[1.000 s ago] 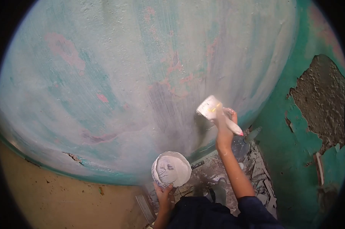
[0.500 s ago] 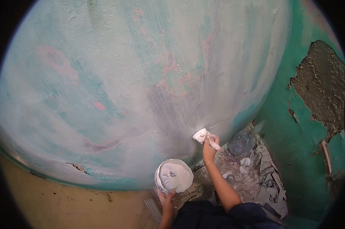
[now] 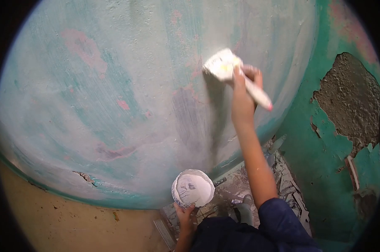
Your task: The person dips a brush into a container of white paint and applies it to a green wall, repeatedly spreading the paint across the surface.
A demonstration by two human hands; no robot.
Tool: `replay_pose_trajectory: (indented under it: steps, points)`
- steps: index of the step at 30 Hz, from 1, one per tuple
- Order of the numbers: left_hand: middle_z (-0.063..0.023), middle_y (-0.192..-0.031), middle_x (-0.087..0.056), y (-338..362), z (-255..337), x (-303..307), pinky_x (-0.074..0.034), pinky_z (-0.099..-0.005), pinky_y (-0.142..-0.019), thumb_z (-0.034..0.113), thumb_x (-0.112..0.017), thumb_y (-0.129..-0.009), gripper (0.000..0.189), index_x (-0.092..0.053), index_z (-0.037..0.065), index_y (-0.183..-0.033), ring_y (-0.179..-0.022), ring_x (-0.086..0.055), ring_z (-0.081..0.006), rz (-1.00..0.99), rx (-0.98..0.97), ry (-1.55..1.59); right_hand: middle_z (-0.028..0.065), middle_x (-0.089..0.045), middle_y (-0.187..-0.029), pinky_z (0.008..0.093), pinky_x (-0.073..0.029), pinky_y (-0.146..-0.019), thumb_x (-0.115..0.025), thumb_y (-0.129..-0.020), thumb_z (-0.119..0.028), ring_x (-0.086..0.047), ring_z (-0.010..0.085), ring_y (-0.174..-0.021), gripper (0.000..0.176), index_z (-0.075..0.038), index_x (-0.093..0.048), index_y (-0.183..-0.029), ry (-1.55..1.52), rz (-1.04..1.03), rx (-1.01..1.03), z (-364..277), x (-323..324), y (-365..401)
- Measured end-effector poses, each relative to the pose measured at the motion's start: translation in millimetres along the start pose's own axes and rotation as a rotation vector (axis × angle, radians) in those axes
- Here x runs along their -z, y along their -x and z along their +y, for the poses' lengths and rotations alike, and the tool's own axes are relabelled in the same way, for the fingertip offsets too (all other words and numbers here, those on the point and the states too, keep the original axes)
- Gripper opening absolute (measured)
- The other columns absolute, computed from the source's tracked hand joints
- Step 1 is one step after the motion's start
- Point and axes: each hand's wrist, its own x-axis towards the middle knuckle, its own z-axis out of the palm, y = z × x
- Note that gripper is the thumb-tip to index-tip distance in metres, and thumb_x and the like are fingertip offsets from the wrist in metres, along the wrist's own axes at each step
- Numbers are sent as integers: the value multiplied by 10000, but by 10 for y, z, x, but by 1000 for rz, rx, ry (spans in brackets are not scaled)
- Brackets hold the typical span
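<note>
Raised against the wall [image 3: 148, 75], my right hand [image 3: 245, 80] grips a wide paintbrush [image 3: 257, 93] by its pale handle, which ends in a pink tip. White paint coats the bristles, and they are at the wall's surface, where greyish-white streaks lie over turquoise and pink patches. Low down, my left hand [image 3: 185, 213] holds a round tub [image 3: 204, 190] from below and the side, with its fingers at the rim. White paint lines the inside of the tub, and a wet greyish pool lies at its bottom.
The green side wall [image 3: 299, 138] on the right has a large bare patch [image 3: 349, 96] of broken plaster. Rubble and flakes [image 3: 288, 185] litter the floor in the corner. A tan floor area [image 3: 81, 222] lies at the lower left, beside a ridged strip [image 3: 164, 233].
My right hand has swept the paintbrush up the wall from near its foot to well above the tub. My left hand keeps the tub in nearly the same place.
</note>
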Motion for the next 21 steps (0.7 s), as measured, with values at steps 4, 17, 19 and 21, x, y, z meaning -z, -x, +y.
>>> replay_pose_trajectory:
  steps: [4, 17, 19, 21]
  points:
    - [-87, -1116, -544, 21, -3, 96, -500, -267, -637, 80, -663, -756, 597, -392, 82, -1288, -932, -572, -182, 36, 40, -62, 79, -568, -1091, 302, -401, -952, -475, -1014, -272, -534, 179, -1037, 321, 4, -498, -1175, 338, 60, -180, 920, 736, 1031]
    - [-82, -1085, -549, 20, -19, 183, -452, -255, -490, 62, -665, -758, 576, -401, 91, -1270, -822, -577, -163, 110, -14, -1, 100, -622, -777, 262, -451, -445, -533, -902, -76, -587, 131, -541, 179, -40, -432, -1046, 296, -35, -488, 620, 553, 1056]
    - [-82, -1076, -555, 26, -8, 222, -447, -233, -513, 90, -672, -759, 594, -398, 92, -1285, -839, -571, -160, 110, 30, -51, 98, -640, -792, 230, -425, -436, -528, -966, -143, -572, 122, -534, 165, -54, -406, -1032, 198, -34, -347, 175, 154, 675]
    - [-84, -1071, -558, 2, 5, 214, -462, -243, -550, 101, -674, -758, 603, -395, 91, -1292, -854, -572, -166, 107, 33, -60, 119, -642, -849, 245, -451, -491, -513, -981, -162, -574, 128, -583, 160, -64, -399, -1036, 49, -81, -224, -178, -158, 406]
